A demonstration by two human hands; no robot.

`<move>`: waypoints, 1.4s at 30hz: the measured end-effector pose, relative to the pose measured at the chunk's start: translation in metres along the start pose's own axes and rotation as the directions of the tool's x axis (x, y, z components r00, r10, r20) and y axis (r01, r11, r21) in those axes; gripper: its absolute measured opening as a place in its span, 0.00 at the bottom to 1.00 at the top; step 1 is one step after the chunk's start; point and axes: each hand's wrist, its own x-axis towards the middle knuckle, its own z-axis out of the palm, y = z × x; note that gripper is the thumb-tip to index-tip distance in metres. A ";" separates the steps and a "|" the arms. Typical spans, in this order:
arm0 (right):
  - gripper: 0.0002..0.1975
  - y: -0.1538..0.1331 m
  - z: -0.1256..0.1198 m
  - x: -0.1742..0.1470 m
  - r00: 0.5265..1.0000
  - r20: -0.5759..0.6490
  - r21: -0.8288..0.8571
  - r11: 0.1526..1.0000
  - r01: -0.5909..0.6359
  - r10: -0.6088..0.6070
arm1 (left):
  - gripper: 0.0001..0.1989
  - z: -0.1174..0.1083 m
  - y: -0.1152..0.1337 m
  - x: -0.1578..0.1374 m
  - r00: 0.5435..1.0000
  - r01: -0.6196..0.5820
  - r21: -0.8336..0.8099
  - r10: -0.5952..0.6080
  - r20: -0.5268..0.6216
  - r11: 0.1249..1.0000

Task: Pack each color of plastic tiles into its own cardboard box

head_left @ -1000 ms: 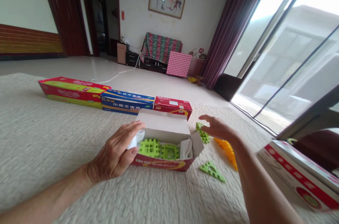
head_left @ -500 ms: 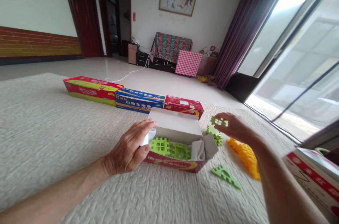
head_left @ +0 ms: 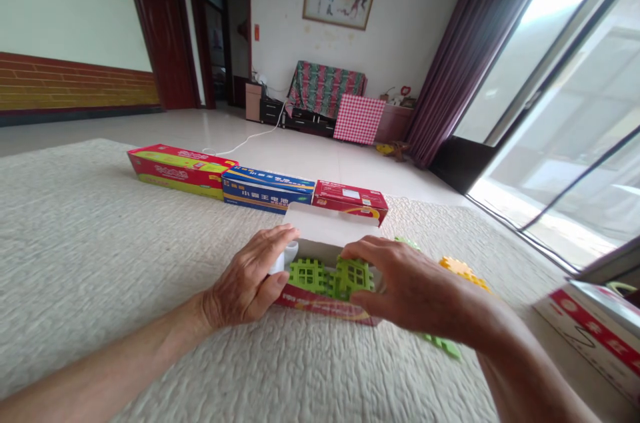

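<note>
An open red cardboard box [head_left: 325,304] sits on the pale quilted cover, with its white lid flap [head_left: 333,226] raised at the back. My left hand [head_left: 254,274] grips the left end of the box, thumb toward the front wall. Just past its fingers shows something white and rounded [head_left: 291,251]. In my right hand [head_left: 395,280], over the box's right half, a green window-shaped building piece [head_left: 355,274] is held between thumb and fingers. Another green piece [head_left: 307,274] lies in the box, left of it. My right hand hides the box's right end.
Behind stand a red-and-green box [head_left: 180,173], a blue battery box [head_left: 267,190] and a smaller red box [head_left: 350,200] in a row. Orange pieces [head_left: 463,271] and a green piece [head_left: 443,346] lie partly hidden by my right arm. A white-and-red carton [head_left: 590,330] stands far right.
My right hand has moved left with the green piece, from above the green pile beside the box to inside the box. My left hand stays at the box's left end.
</note>
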 end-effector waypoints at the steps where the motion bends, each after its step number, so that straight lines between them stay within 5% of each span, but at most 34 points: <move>1: 0.21 0.001 0.000 0.000 1.000 0.004 0.003 1.000 -0.006 0.006 | 0.28 0.000 0.000 0.000 1.000 -0.001 0.000 0.001 -0.001 1.000; 9: 0.19 0.009 -0.018 -0.005 0.993 -0.104 -0.031 0.998 -0.052 0.048 | 0.28 0.000 0.000 0.002 1.000 -0.008 0.006 0.008 -0.001 1.000; 14: 0.14 0.064 -0.033 -0.008 0.962 -0.206 -0.081 0.977 -0.198 0.178 | 0.28 0.000 0.000 0.002 1.000 -0.014 0.007 0.014 -0.010 1.000; 18: 0.19 0.117 -0.024 -0.013 0.909 -0.106 -0.101 0.905 -0.413 0.403 | 0.28 -0.001 0.000 0.002 1.000 -0.009 0.018 0.009 -0.004 1.000; 23: 0.26 0.141 0.000 -0.008 0.884 0.038 -0.162 0.876 -0.455 0.466 | 0.28 -0.001 0.001 0.001 1.000 -0.010 0.027 0.010 0.004 1.000; 32: 0.16 0.147 0.009 -0.005 0.890 0.051 -0.168 0.883 -0.439 0.453 | 0.27 -0.001 0.000 0.002 1.000 -0.014 0.024 0.015 -0.014 1.000; 36: 0.15 0.140 -0.005 -0.005 0.906 -0.116 -0.157 0.893 -0.422 0.408 | 0.27 -0.001 0.001 0.002 1.000 -0.020 0.004 0.020 -0.024 1.000; 39: 0.15 0.105 -0.020 -0.001 0.917 -0.315 -0.063 0.958 -0.279 0.246 | 0.27 0.000 0.001 0.003 1.000 -0.013 0.003 0.013 -0.018 1.000; 42: 0.15 0.050 -0.024 0.007 0.940 -0.341 0.060 0.998 0.002 0.018 | 0.27 -0.001 0.001 0.003 1.000 -0.011 0.002 0.011 -0.018 1.000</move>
